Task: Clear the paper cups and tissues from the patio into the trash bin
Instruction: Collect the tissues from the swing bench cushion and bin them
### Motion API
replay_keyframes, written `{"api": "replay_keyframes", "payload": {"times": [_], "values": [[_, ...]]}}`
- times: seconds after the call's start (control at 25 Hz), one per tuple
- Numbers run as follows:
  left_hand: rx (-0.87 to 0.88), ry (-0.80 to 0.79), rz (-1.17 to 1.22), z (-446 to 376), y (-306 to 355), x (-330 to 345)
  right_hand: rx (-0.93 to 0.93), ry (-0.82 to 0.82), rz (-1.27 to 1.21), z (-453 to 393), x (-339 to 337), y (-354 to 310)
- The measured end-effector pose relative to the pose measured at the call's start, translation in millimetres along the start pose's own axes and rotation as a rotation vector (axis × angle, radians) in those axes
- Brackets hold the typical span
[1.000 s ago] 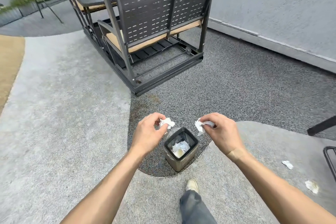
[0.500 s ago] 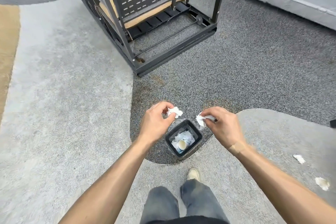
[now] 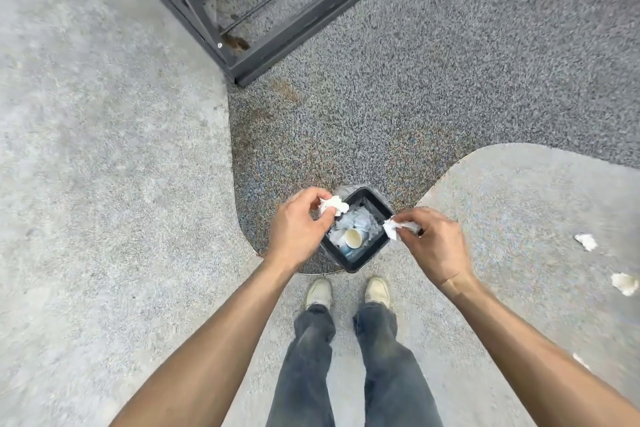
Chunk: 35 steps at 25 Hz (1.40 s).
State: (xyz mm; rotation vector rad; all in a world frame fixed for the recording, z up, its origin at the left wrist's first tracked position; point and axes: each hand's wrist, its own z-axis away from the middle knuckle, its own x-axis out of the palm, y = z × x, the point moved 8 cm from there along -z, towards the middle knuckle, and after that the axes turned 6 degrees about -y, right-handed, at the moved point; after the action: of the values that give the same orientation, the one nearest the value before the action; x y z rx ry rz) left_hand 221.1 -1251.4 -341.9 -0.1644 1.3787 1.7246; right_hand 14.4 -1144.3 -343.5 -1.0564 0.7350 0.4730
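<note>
left hand (image 3: pixel 298 229) pinches tissue (image 3: pixel 333 205) | right hand (image 3: pixel 431 246) pinches wad (image 3: pixel 394 229) | over bin (image 3: pixel 377 204)

Bare forearms (image 3: pixel 214 340) — dark jeans (image 3: pixel 308 367), pale worn shoes (image 3: pixel 319 292).

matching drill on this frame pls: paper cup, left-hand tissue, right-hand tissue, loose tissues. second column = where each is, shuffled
Things:
1. paper cup
2. tissue in the left hand
3. tissue in the right hand
4. loose tissues

Places:
A. lying on the light paving to the person's right
B. pinched over the bin's left rim
C. lying inside the trash bin
D. pinched at the bin's right rim

Pairs: 1-C, 2-B, 3-D, 4-A
</note>
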Motion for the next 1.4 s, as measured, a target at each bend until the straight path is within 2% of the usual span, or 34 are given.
{"api": "replay_keyframes", "payload": {"times": [0.24, 0.44, 0.64, 0.8, 0.92, 1.08, 1.4], "values": [[-0.015, -0.042, -0.019, -54.9, -98.3, 90.5, 0.187, -0.089, 0.013, -47.2, 111.4, 99.1], [-0.079, -0.182, -0.229, -92.6, -183.2, 173.4, 0.225, -0.156, 0.151, -95.1, 204.8, 164.8], [-0.143, -0.261, -0.373, -129.0, -239.1, 231.8, 0.233, -0.215, 0.244, -124.2, 271.8, 206.3], [-0.227, -0.277, -0.341, -141.3, -264.2, 253.0, 0.245, -0.321, 0.229, -135.6, 300.7, 219.3], [-0.245, -0.311, -0.301, -139.6, -265.7, 255.2, 0.277, -0.389, 0.183, -133.4, 307.3, 222.2], [-0.24, -0.282, -0.281, -134.9, -250.1, 239.0, 0.235, -0.37, 0.191, -129.2, 285.3, 208.8], [-0.003, -0.182, -0.269, -122.0, -144.7, 162.7, 0.132, -0.173, 0.175, -109.9, 158.6, 143.5]]}}
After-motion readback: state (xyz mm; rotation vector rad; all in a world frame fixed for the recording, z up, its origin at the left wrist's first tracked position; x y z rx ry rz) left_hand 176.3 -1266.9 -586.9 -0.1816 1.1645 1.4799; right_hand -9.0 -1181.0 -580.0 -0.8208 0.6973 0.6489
